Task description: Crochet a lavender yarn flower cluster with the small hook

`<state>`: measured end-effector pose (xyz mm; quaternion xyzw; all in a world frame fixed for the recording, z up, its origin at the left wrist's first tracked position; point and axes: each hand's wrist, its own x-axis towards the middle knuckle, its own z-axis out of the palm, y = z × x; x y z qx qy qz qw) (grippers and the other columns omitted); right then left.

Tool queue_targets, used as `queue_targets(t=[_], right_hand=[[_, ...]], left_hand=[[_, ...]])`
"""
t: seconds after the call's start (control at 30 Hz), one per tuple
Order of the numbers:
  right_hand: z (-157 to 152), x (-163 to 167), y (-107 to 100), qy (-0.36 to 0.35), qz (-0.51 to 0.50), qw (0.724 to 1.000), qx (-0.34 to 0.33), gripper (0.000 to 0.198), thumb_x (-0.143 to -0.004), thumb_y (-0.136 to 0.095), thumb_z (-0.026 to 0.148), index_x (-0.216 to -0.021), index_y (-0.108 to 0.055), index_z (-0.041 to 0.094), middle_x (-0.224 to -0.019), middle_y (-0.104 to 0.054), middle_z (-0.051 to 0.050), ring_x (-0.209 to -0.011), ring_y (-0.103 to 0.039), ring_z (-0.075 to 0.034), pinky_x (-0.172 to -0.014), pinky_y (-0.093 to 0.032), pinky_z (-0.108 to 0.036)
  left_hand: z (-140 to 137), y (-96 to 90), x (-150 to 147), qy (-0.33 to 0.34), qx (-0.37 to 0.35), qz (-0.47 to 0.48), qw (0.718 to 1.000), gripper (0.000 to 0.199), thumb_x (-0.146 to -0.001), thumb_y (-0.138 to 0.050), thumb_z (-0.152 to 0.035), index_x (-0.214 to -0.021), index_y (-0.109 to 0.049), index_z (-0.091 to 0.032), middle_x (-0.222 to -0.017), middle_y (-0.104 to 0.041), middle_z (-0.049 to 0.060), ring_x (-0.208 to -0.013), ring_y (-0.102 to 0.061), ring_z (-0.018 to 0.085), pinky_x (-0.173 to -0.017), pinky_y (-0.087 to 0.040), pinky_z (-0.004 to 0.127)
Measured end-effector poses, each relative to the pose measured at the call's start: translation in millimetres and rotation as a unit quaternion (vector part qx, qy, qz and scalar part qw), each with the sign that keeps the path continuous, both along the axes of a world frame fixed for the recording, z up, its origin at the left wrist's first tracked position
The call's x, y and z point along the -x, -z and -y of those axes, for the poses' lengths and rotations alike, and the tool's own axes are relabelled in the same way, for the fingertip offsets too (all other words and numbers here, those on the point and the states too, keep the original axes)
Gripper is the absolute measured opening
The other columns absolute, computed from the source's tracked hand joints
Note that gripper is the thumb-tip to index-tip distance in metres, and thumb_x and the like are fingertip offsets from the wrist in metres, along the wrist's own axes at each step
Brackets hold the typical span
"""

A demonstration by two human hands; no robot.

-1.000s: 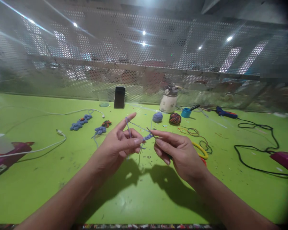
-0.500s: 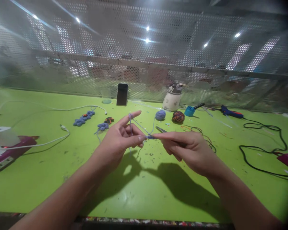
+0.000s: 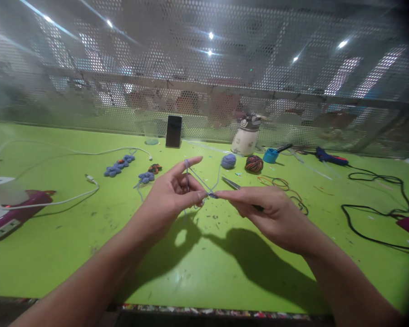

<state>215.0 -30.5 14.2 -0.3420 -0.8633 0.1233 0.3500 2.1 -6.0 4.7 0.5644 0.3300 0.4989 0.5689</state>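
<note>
Blue-violet yarn (image 3: 187, 175) loops over the raised index finger of my left hand (image 3: 177, 188), whose thumb and other fingers pinch a small blue stitched piece. Fingertips of my right hand (image 3: 265, 206) meet it from the right, closed around a thin crochet hook (image 3: 209, 194) of which little more than the tip shows. A strand runs from the work back to a blue yarn ball (image 3: 228, 161). Beyond my right hand lies a pointed metal blade (image 3: 230, 182), its dark handle partly hidden under that hand.
Blue crocheted flowers (image 3: 117, 167) and a flower pair (image 3: 146, 177) lie left. Behind stand a phone (image 3: 174, 131), a patterned jar (image 3: 245, 138), a dark multicoloured yarn ball (image 3: 254, 164) and a blue container (image 3: 270, 156). A power strip (image 3: 20, 211) and glue gun (image 3: 330, 157) flank them.
My right hand has turned slightly at the work, and more of the pointed blade and its dark handle shows. My left hand keeps its hold, and the view has shifted a little.
</note>
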Motion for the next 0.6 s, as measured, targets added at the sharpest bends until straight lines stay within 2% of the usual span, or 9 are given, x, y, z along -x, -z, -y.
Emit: queue_targets(t=[0.6], right_hand=[[0.1, 2.5, 0.0, 0.007, 0.017, 1.0, 0.013, 0.035, -0.089, -0.049, 0.005, -0.113, -0.072, 0.016, -0.072, -0.071, -0.001, -0.057, -0.054, -0.008, -0.056, -0.038, -0.02]], left_hand=[[0.4, -2.1, -0.7, -0.003, -0.031, -0.019, 0.999, 0.07, -0.072, -0.072, -0.01, -0.137, -0.045, -0.012, -0.068, -0.065, -0.002, -0.062, -0.058, 0.011, -0.062, -0.045, 0.024]])
